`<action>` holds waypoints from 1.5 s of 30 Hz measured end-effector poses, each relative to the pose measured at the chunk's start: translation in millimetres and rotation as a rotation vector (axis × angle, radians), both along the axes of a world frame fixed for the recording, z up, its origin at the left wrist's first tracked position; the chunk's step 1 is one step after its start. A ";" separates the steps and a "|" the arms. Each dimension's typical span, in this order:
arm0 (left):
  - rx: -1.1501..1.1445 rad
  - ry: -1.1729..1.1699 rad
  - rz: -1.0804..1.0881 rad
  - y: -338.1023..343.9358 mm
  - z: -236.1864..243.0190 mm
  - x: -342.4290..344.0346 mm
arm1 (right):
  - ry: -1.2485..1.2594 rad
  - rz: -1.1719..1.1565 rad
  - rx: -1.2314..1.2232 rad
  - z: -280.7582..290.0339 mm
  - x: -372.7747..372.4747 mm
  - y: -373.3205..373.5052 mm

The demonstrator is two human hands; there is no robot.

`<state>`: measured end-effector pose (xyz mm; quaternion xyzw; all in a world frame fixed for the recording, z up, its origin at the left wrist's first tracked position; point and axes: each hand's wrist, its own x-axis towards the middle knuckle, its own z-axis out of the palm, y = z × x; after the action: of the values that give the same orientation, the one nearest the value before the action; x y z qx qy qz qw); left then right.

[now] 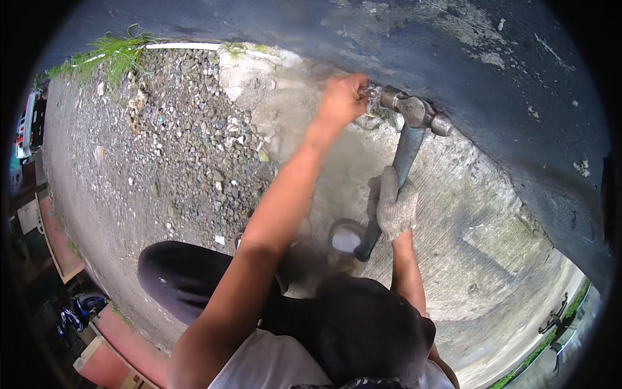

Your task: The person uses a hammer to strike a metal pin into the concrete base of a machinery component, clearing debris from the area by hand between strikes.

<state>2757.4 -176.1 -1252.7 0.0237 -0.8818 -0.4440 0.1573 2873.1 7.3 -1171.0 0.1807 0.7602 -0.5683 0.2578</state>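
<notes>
While the gravel patch (188,136) lies off to the left, the bare left hand (343,98) pinches a small metal piece (374,94) against the base of the dark wall (492,58), fingers closed on it. Just right of it, the hammer (414,113) head nearly touches that piece; short, square blows would likely spare the fingertips. Lower down, the gloved right hand (395,206) is wrapped around the handle. A small round container (346,236) sits on the concrete (466,214) between the arms; its contents cannot be told.
</notes>
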 end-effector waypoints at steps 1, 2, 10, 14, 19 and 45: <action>-0.003 -0.022 -0.001 -2.2 2.4 0.0 | -0.100 -0.046 -0.012 11.8 -4.2 0.9; -0.006 -0.044 -0.002 -3.4 4.6 -2.9 | -0.084 -0.052 -0.015 20.2 -8.9 6.8; 0.046 -0.109 -0.013 -3.6 2.5 -0.8 | 0.460 -0.155 -0.980 100.0 -1.7 54.1; 0.033 0.000 -0.026 -5.5 2.1 -0.5 | 1.027 0.070 -0.247 10.1 15.3 29.6; 0.079 0.067 -0.015 -6.2 -4.6 -3.6 | 0.048 0.028 0.010 21.0 -6.0 1.0; 0.036 -0.151 -0.031 -7.2 3.5 -0.1 | 0.786 -0.344 -0.587 78.1 -0.7 55.0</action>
<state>2757.3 -183.3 -1249.2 0.0463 -0.8833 -0.4591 0.0829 2872.4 62.3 -1092.9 -0.0040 0.5677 -0.8166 -0.1043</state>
